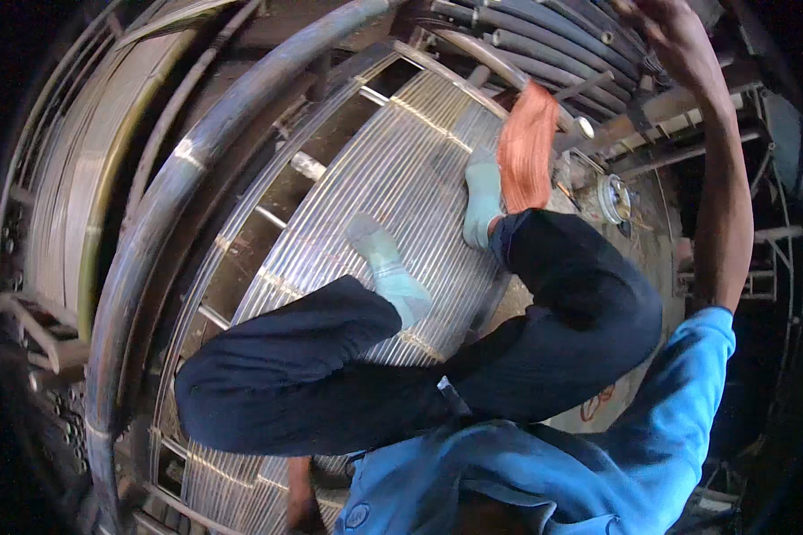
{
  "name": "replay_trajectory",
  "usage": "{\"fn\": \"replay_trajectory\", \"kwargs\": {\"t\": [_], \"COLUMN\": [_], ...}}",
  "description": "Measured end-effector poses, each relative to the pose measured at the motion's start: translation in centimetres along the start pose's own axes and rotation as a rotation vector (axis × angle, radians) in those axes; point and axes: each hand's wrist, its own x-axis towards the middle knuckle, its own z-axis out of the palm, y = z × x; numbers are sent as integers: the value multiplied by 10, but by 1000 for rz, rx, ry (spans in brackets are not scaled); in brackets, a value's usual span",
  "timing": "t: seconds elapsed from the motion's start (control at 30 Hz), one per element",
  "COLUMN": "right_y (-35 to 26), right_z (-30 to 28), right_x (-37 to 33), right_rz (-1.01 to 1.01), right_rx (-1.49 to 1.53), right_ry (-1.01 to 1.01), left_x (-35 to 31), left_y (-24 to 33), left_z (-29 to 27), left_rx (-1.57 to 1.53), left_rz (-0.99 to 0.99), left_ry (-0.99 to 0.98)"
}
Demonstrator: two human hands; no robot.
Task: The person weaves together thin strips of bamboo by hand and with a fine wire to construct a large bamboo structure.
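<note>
Right hand (678, 36) is raised to the dark pipes (544, 31) above the wound wire drum (401, 178); grip can't be made out. Left hand (302, 504) is low by the drum's near edge, mostly hidden, state unclear. Orange cloth (526, 147) lies on the drum beside the socked feet (482, 201).

From my remote view I see the person wears a bright blue shirt (509, 473) with short sleeves; the right sleeve (687, 383) ends above the elbow and the forearm is bare. The trousers (330, 374) are dark navy, loose, with soft folds at the knees. On both feet are pale grey-green socks (393, 267), without shoes. The right hand (674, 31) has no glove.
</note>
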Motion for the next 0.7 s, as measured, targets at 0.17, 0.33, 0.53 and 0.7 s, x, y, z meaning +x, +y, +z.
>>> {"fn": "replay_trajectory", "kwargs": {"t": [0.17, 0.33, 0.53, 0.7], "right_y": [-16, 7, 49, 53], "right_z": [36, 118, 141, 180], "right_x": [54, 89, 134, 143], "right_rz": [-310, -351, -286, -389], "right_rx": [-468, -341, -241, 54], "right_ry": [83, -35, -186, -551], "left_x": [-28, -41, -45, -57], "left_y": [0, -9, 4, 8], "left_z": [30, 16, 17, 0], "left_rx": [71, 168, 193, 271], "left_rz": [-92, -176, -206, -271], "left_ry": [-40, -43, -44, -58]}}
